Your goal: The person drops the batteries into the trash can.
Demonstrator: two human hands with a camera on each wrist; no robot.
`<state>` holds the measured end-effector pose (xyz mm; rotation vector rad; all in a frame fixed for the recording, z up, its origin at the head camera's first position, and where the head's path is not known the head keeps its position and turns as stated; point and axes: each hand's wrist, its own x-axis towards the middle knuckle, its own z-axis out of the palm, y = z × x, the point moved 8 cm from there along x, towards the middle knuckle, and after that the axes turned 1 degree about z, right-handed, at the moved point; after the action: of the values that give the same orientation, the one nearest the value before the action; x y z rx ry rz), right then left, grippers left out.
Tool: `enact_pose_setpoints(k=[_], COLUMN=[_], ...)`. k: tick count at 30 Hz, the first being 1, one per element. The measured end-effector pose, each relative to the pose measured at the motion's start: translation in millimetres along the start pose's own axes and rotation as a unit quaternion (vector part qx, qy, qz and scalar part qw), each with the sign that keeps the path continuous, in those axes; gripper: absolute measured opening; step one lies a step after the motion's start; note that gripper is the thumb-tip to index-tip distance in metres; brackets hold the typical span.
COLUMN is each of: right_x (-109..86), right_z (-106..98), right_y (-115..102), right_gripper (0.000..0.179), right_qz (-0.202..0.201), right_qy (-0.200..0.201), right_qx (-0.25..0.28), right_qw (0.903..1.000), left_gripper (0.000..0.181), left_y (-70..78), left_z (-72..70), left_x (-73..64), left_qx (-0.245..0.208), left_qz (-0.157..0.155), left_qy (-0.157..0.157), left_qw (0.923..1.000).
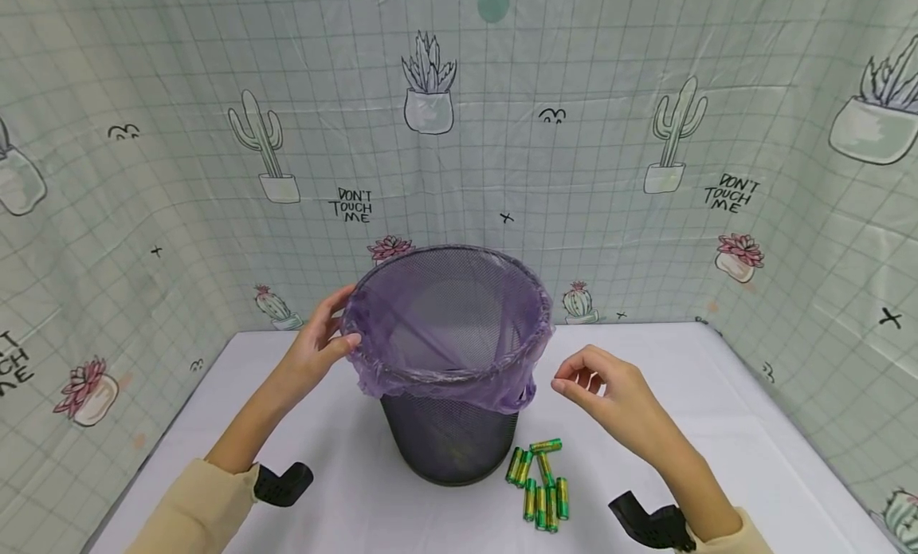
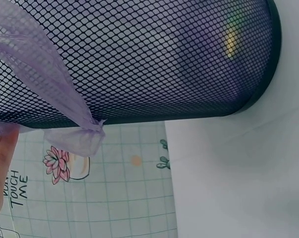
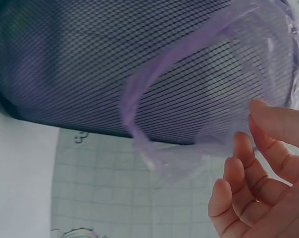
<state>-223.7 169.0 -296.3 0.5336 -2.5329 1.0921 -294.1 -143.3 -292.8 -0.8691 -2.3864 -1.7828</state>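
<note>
A black mesh wastebasket (image 1: 452, 442) stands on the white table, lined with a thin purple plastic bag (image 1: 430, 388) folded down over its rim. At the basket's left side, my left hand (image 1: 319, 343) holds the bag-covered rim, thumb at the top edge and fingers around the outside. My right hand (image 1: 610, 390) hovers to the right of the basket with loosely curled fingers and nothing between them. Several green and yellow batteries (image 1: 541, 502) lie at the basket's lower right, below the right hand. Through the mesh in the left wrist view shows a yellow-green patch (image 2: 231, 42) near the bottom.
A pale grid-patterned curtain (image 1: 466, 179) with cactus drawings surrounds the white table (image 1: 315, 426) at the back and sides. Black wrist mounts (image 1: 283, 484) sit on both forearms, at the ends of beige sleeves (image 1: 194, 506).
</note>
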Motion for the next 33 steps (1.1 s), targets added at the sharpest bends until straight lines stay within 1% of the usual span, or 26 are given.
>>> enact_pose_setpoints(k=[6,10,13,18,23,28,32,33], right_x=[-15.8,-26.8,-34.7,-46.6,-56.3,-67.2,-77.1,-79.9], right_z=[13,23,31,45,57,70,79,81], right_y=[30,51,66,87,102,113,120,123], right_gripper=[0.004,0.007,0.01,0.014,0.023,0.029,0.032,0.033], right_qz=[0.059,0.1,0.123,0.139,0.151,0.161,0.172,0.18], right_qy=[-0.03,-0.056,-0.077,-0.102,-0.135,-0.173,-0.195,-0.2], right_qx=[0.01,0.022,0.038,0.054,0.059,0.073,0.094,0.098], right_qw=[0.9977,0.9932,0.9887,0.9836,0.9776,0.969,0.961,0.9581], left_gripper=[0.064,0.064,0.064,0.065,0.065,0.064,0.064,0.064], left_y=[1.0,1.1,1.3,1.9,2.0,2.3,2.3,2.2], left_z=[0.4,0.8,0.9,0.4,-0.1,0.2,0.1,0.2], left_x=[1.0,0.9,0.4,0.5,0.5,0.3,0.0,-0.1], left_qx=[0.0,0.002,0.002,0.003,0.004,0.009,0.011,0.011], left_qz=[0.002,0.002,0.001,0.001,-0.002,-0.001,0.0,-0.001], left_qy=[-0.001,-0.002,-0.002,-0.001,-0.001,-0.003,-0.003,-0.004], left_qw=[1.0,1.0,1.0,1.0,1.0,1.0,0.9999,0.9999])
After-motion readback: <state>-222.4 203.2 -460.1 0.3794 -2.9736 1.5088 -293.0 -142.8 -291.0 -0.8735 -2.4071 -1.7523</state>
